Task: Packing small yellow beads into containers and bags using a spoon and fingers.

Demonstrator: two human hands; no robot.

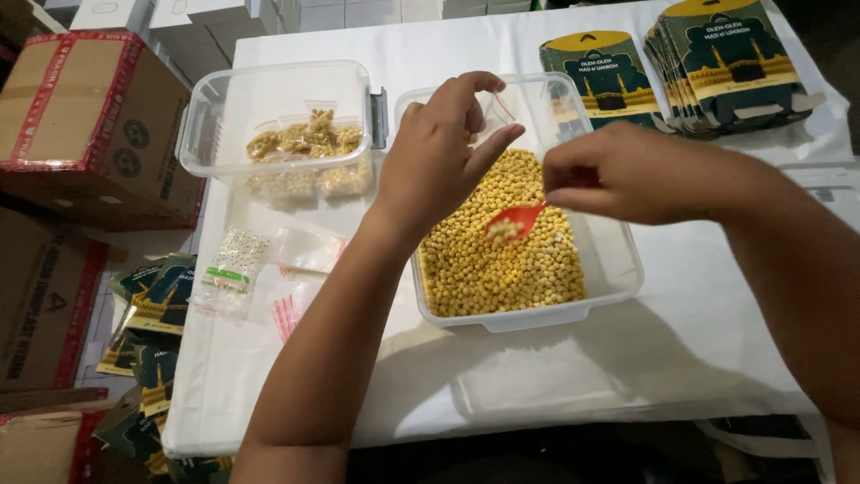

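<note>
On white table [681,341] | cardboard boxes [90,125] left | tiled floor [358,13] beyond

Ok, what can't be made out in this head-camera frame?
- Small clear bag: mostly hidden behind the left hand; whether it holds anything cannot be told.
- Red spoon: its handle is covered by the right hand.
- Green card stack: top cut off by the frame edge.
- Filled packets in the lidless box: blurred by its clear wall; count unclear.

Bare cloth [699,305] (right) unobstructed.
</note>
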